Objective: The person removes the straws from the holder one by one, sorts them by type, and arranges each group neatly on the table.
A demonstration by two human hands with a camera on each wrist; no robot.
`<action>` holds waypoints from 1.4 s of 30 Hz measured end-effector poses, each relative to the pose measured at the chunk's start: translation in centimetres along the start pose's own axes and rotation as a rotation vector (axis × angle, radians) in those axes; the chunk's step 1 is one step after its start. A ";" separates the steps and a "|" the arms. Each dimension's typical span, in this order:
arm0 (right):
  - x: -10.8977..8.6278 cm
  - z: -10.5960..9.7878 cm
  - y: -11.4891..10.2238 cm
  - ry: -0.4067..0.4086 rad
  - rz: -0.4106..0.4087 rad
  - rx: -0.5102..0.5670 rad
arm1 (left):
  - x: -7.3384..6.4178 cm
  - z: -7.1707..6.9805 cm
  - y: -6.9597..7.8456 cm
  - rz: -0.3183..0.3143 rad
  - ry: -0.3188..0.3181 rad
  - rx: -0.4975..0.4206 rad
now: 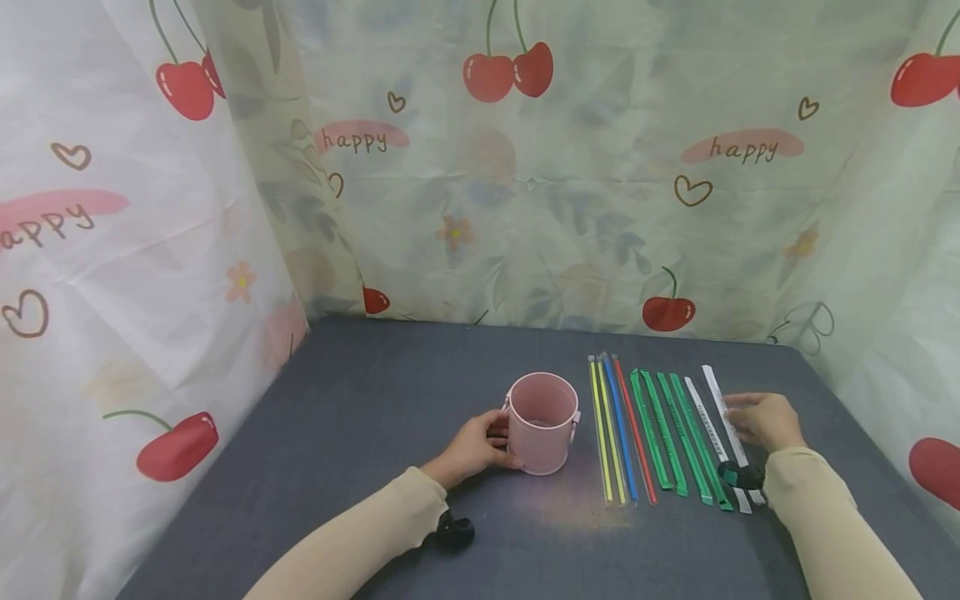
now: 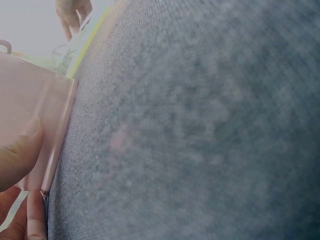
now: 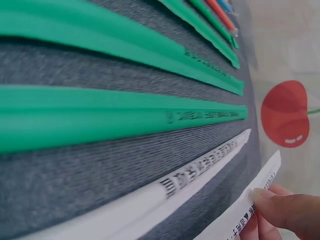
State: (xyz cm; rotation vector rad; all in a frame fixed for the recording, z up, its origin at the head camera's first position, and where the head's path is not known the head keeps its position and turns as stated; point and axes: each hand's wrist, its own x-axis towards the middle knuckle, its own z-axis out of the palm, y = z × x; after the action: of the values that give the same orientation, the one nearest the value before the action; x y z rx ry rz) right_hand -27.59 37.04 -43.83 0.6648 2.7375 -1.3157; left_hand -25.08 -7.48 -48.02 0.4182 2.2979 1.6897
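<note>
My left hand grips the near-left side of a small pink bucket, which stands upright on the table. In the left wrist view the thumb lies on the bucket's wall and other fingers are by its base. At the right, my right hand pinches a white paper-wrapped straw between thumb and fingers, near its far end. Beside it lies another white wrapped straw. To their left are several green wrapped straws. The lower ends of the white straws are partly hidden by the wrist strap.
Between the bucket and the green straws lie two yellow straws, a blue straw and a red straw, in clear wrappers. The dark grey table is bordered by a cherry-patterned curtain at the back and sides.
</note>
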 end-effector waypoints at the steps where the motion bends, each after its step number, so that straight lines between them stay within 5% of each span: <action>1: 0.1 0.0 0.1 0.000 0.007 -0.001 | 0.0 0.0 0.0 -0.005 0.001 -0.001; 17: 2.8 1.4 3.5 0.009 -0.020 -0.041 | -0.1 0.1 0.2 0.003 -0.003 -0.010; 42: 3.0 1.8 3.2 0.012 -0.008 -0.088 | 0.0 0.0 0.1 -0.009 0.004 -0.004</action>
State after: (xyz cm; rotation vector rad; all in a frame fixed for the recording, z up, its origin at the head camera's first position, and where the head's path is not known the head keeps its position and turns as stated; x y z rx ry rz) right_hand -29.37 38.58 -47.97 0.6586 2.7914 -1.1876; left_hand -25.08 -7.42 -47.99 0.4027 2.2959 1.6918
